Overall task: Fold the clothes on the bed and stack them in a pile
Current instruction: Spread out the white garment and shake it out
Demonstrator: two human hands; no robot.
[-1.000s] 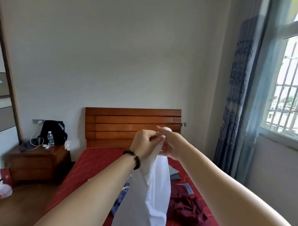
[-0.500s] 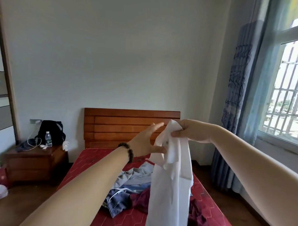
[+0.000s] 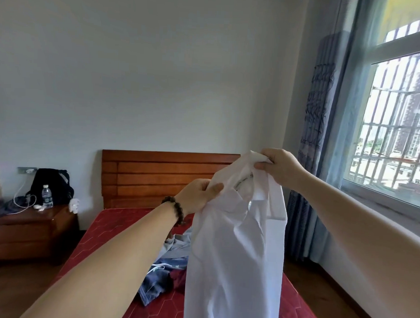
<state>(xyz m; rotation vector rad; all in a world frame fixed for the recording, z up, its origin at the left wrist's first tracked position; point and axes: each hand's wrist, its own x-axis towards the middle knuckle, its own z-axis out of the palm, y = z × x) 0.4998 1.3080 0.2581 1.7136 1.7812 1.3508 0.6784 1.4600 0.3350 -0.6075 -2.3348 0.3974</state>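
Observation:
A white shirt (image 3: 234,255) hangs in the air over the bed (image 3: 111,229), held up at its collar. My right hand (image 3: 279,167) pinches the top of the collar, up and to the right. My left hand (image 3: 198,197), with a bead bracelet on the wrist, grips the shirt's left shoulder a little lower. Under the shirt, a heap of unfolded clothes (image 3: 163,273) in grey, blue and dark red lies on the red bedcover; the shirt hides part of it.
The wooden headboard (image 3: 160,176) stands against the far wall. A bedside cabinet (image 3: 28,233) at left carries a black bag (image 3: 51,185), a water bottle (image 3: 47,197) and cables. Blue curtains (image 3: 317,138) and a barred window (image 3: 396,117) line the right wall.
My left hand, open half a second ago, has closed on the shirt's left side. My right hand has drawn the collar up and to the right, so the shirt hangs spread wider.

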